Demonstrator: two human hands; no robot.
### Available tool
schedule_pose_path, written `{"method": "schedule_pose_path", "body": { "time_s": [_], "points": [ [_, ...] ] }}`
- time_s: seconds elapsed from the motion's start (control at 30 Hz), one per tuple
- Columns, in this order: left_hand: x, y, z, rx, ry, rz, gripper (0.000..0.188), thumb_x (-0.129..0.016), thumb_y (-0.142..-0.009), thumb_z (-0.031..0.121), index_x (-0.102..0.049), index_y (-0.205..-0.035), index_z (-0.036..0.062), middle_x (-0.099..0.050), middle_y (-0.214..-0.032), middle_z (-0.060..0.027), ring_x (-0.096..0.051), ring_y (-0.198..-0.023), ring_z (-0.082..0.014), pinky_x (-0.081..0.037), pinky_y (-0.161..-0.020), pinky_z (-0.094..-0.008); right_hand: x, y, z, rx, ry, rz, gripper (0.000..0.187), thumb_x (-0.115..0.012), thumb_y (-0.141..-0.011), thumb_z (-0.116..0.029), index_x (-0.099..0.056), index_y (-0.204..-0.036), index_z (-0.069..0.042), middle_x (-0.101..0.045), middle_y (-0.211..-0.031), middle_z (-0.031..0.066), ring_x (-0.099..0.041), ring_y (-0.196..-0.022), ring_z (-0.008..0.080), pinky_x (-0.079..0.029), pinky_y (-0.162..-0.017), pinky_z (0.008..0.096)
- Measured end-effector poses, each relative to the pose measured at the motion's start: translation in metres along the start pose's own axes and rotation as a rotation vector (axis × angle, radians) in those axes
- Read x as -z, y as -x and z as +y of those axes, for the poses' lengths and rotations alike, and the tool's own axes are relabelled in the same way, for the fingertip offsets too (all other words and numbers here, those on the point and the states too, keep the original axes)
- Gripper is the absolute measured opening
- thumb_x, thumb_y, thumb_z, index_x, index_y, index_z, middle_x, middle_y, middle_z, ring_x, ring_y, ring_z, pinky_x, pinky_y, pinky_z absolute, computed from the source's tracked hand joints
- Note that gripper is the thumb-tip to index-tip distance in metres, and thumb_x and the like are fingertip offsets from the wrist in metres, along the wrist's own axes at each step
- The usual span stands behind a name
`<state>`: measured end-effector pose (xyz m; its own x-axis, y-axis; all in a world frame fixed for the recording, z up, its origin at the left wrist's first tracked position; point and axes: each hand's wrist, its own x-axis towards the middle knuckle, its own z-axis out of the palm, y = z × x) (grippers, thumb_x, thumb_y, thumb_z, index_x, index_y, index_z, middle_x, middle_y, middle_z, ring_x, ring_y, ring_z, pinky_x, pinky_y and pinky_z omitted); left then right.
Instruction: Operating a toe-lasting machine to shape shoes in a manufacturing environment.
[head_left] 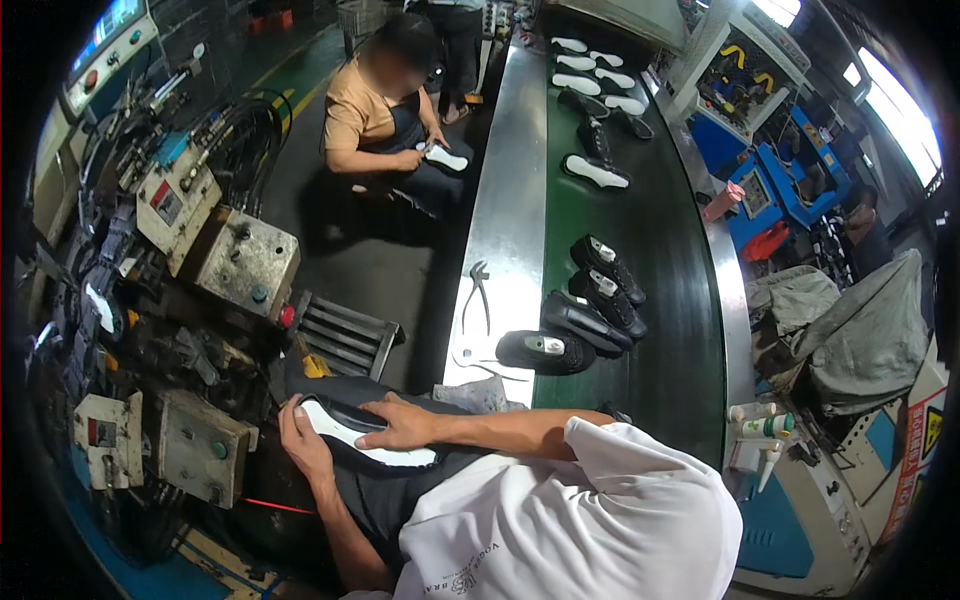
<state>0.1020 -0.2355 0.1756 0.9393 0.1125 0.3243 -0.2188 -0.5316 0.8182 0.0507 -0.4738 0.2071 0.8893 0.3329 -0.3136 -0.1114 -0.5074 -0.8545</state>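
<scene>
Across my lap lies a black shoe upper with a white insole board (332, 424) facing up. My left hand (306, 447) is wrapped round its left end, fingers along the edge. My right hand (402, 424) grips the middle of the same shoe, thumb on the white board and fingers over the black side. The palm side of both hands is hidden. Beyond the right hand, a grey cloth (482, 393) lies at the bench edge. Lasting pincers (480, 297) lie on the metal ledge, with another metal tool (488, 366) nearer to me.
A green conveyor belt (665, 300) carries several black shoes (545, 352) and white-soled pieces (597, 172). Machines with control boxes (247, 262) stand at left, beside a slatted metal stool (345, 337). A seated co-worker (365, 125) handles another white-soled shoe. Cloth-covered equipment (865, 335) stands at right.
</scene>
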Motion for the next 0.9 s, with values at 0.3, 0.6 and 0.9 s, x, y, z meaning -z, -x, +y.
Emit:
{"method": "schedule_pose_path", "body": {
  "time_s": [0.3,0.6,0.9],
  "points": [
    [-0.007,-0.019,-0.053,0.381,0.188,-0.205,0.037,-0.054,-0.106,0.012,-0.071,-0.132,-0.0076,-0.076,-0.125,-0.0208,-0.07,-0.116,-0.0329,-0.051,-0.105,-0.0393,0.013,0.052,0.003,0.535,0.691,-0.038,0.098,-0.083,-0.088,-0.02,-0.035,-0.169,-0.044,-0.009,-0.18,0.0266,-0.058,-0.12,0.0524,-0.061,-0.098,0.0552],
    [0.0,-0.035,-0.03,0.385,0.623,-0.349,0.034,-0.073,-0.099,0.018,-0.077,-0.124,-0.0053,-0.079,-0.109,-0.0128,-0.072,-0.103,-0.0207,-0.052,-0.095,-0.0321,0.026,0.04,0.015,0.695,0.699,-0.082,0.085,-0.081,-0.086,-0.023,-0.05,-0.163,-0.038,-0.01,-0.18,0.0295,-0.058,-0.117,0.0509,-0.059,-0.097,0.0553],
    [-0.007,-0.006,-0.04,0.433,0.441,-0.08,0.034,-0.064,-0.111,0.025,-0.083,-0.097,0.0001,-0.077,-0.086,-0.0046,-0.064,-0.079,-0.0117,-0.048,-0.073,-0.0306,0.033,0.033,0.004,0.682,0.739,-0.146,0.081,-0.082,-0.083,-0.021,-0.057,-0.158,-0.039,-0.023,-0.176,0.0281,-0.056,-0.123,0.0567,-0.058,-0.103,0.0593]
  ]
}}
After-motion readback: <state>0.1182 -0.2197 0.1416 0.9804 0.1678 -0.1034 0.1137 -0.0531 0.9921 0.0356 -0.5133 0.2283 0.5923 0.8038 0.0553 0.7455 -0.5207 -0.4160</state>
